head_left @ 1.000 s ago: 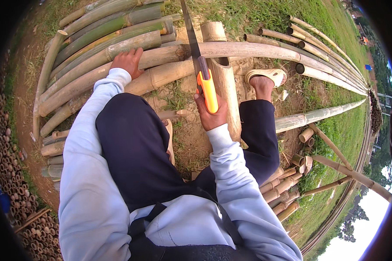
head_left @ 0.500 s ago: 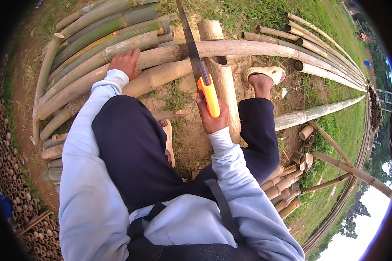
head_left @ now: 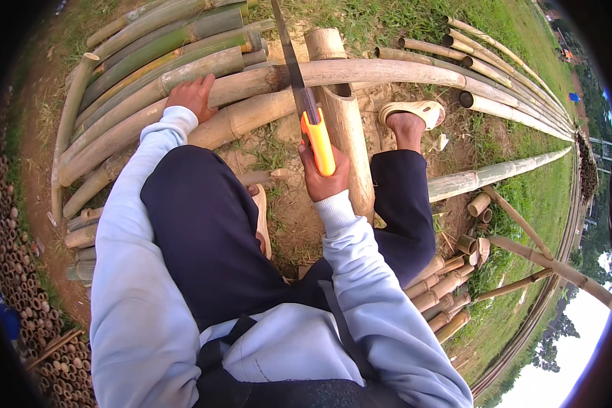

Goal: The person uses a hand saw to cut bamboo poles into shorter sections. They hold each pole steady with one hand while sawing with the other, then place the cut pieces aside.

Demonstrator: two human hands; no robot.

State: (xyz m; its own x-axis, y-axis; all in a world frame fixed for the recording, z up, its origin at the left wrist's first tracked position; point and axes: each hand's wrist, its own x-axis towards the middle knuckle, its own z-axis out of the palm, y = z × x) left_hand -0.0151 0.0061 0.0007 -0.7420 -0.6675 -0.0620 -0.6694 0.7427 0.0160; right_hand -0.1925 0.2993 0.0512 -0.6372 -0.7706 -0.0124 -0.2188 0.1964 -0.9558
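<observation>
A handsaw (head_left: 319,144) with an orange handle is gripped in my right hand (head_left: 325,175), its fingers wrapped round the handle. The dark blade points away from me and crosses a long bamboo pole (head_left: 394,71) close to a node. My left hand (head_left: 192,97) curls over the same pole, left of the blade, and holds it. Under the pole, near the blade, lies a thick bamboo piece (head_left: 347,126) with an opening cut in its top. How deep the blade sits in the pole cannot be made out.
Cut bamboo lengths (head_left: 204,27) lie side by side at the far left. Long poles (head_left: 503,112) stretch away on the right. Short offcuts (head_left: 436,292) are heaped by my right leg, near a propped bamboo frame (head_left: 551,265). Stacked bamboo ends (head_left: 54,360) fill the lower left.
The saw and my right hand have shifted slightly left and away from me. My left hand keeps its place on the pole.
</observation>
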